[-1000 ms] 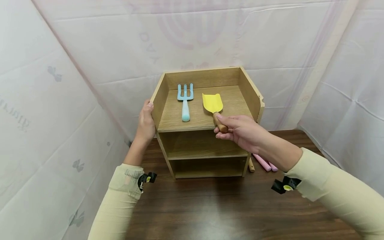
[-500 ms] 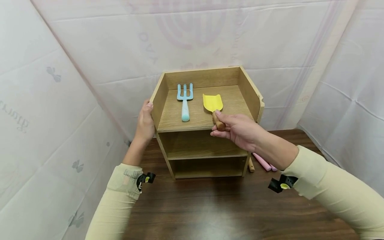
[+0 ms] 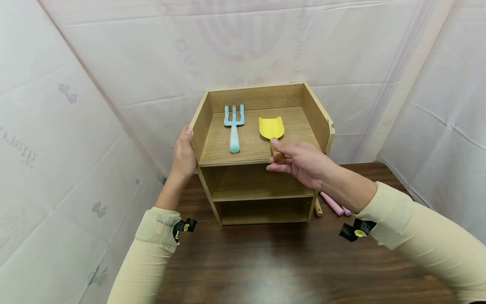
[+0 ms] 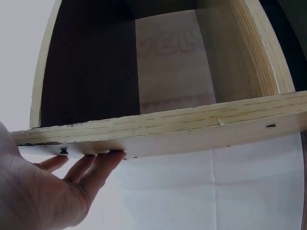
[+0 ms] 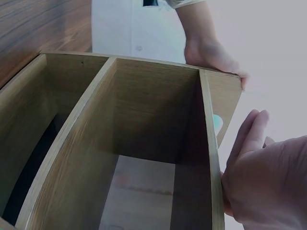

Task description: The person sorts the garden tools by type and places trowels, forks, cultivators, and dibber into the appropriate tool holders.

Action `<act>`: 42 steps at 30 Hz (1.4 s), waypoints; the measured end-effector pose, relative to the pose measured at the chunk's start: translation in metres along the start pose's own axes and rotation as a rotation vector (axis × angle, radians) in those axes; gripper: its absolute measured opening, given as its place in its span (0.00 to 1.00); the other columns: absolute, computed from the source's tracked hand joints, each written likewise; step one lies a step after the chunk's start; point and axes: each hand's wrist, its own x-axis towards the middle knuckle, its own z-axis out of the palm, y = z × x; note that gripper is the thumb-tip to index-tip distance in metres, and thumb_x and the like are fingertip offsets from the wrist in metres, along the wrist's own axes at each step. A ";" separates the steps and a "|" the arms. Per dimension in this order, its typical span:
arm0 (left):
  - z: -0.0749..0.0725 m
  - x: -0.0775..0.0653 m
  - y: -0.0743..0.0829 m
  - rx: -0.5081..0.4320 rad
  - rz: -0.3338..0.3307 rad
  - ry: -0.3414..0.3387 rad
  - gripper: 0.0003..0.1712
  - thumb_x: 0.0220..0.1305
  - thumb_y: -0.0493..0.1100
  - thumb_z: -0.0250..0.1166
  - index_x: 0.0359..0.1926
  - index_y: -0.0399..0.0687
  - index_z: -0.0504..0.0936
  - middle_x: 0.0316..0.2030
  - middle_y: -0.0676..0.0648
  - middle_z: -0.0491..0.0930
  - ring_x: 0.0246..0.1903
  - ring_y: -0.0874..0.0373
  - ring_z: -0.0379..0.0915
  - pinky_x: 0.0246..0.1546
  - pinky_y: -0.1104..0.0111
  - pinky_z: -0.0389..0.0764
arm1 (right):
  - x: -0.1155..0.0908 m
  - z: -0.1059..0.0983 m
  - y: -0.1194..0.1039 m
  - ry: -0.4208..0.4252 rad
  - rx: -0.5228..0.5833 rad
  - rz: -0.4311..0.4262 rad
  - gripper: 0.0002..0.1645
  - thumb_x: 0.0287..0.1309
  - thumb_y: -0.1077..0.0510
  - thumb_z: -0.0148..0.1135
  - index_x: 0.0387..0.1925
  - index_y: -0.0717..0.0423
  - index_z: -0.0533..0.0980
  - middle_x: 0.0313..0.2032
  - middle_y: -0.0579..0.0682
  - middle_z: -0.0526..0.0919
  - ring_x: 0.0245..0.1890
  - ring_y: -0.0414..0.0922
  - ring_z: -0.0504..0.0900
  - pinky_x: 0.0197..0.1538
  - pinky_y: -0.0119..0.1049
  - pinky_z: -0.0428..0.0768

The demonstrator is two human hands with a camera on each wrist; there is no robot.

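A small wooden shelf unit (image 3: 262, 196) stands on the dark table. My left hand (image 3: 184, 154) holds its left side panel; in the left wrist view, fingers (image 4: 98, 170) lie against the panel's outer face. On the top board, a light blue toy hand fork (image 3: 234, 131) lies with its tines towards the back. Right of it is a yellow toy shovel (image 3: 271, 128) with a wooden handle. My right hand (image 3: 300, 162) pinches that handle over the front edge, thumb on top. Whether the blade touches the board cannot be told. The right wrist view hides the shovel behind the shelf and hand.
Pink rods (image 3: 332, 204) and a wooden stick (image 3: 318, 209) lie on the table (image 3: 262, 261) by the shelf's right side, partly hidden. White sheet walls (image 3: 152, 55) enclose the back and sides. The shelf's raised side panels (image 3: 319, 114) flank the top board.
The shovel has shifted slightly towards the back and right, its handle turned straighter, with my right hand on it. My left hand has stayed on the shelf. The fork lies unmoved.
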 end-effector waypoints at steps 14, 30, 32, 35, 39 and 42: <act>-0.003 -0.002 0.001 -0.054 -0.008 0.007 0.33 0.77 0.55 0.34 0.64 0.37 0.71 0.46 0.44 0.73 0.42 0.60 0.71 0.48 0.69 0.72 | 0.003 0.006 -0.001 -0.005 0.007 0.001 0.18 0.82 0.51 0.53 0.42 0.64 0.75 0.36 0.51 0.82 0.39 0.44 0.92 0.52 0.28 0.88; -0.001 -0.008 0.000 -0.053 -0.001 0.002 0.32 0.77 0.54 0.35 0.65 0.38 0.72 0.47 0.41 0.74 0.43 0.60 0.72 0.49 0.69 0.73 | 0.002 0.013 0.003 -0.002 0.044 0.010 0.18 0.83 0.50 0.51 0.43 0.63 0.73 0.42 0.53 0.77 0.41 0.43 0.89 0.53 0.27 0.87; 0.000 -0.009 0.000 -0.047 -0.006 -0.004 0.33 0.77 0.55 0.35 0.66 0.39 0.72 0.49 0.40 0.74 0.44 0.59 0.71 0.50 0.69 0.73 | 0.002 0.013 0.003 -0.007 0.044 0.009 0.18 0.83 0.50 0.51 0.42 0.62 0.74 0.42 0.52 0.77 0.41 0.43 0.89 0.53 0.27 0.87; 0.000 -0.011 0.000 -0.046 -0.014 -0.003 0.34 0.77 0.56 0.34 0.68 0.40 0.71 0.50 0.39 0.74 0.45 0.58 0.71 0.51 0.68 0.72 | 0.003 0.014 0.004 -0.012 0.042 0.013 0.17 0.82 0.50 0.53 0.41 0.61 0.75 0.40 0.51 0.78 0.41 0.44 0.90 0.52 0.27 0.87; 0.000 -0.012 0.001 -0.049 -0.013 0.002 0.35 0.76 0.56 0.34 0.69 0.41 0.71 0.50 0.38 0.74 0.44 0.57 0.71 0.50 0.67 0.72 | 0.004 0.014 0.003 -0.013 0.032 0.020 0.17 0.81 0.50 0.54 0.40 0.59 0.75 0.39 0.51 0.78 0.41 0.44 0.90 0.51 0.26 0.87; 0.000 -0.012 0.001 -0.032 -0.009 0.001 0.35 0.76 0.56 0.34 0.69 0.41 0.71 0.50 0.38 0.74 0.45 0.56 0.71 0.50 0.67 0.72 | 0.005 0.012 0.003 -0.009 0.026 0.021 0.17 0.82 0.50 0.54 0.39 0.59 0.75 0.39 0.51 0.77 0.41 0.44 0.90 0.51 0.27 0.87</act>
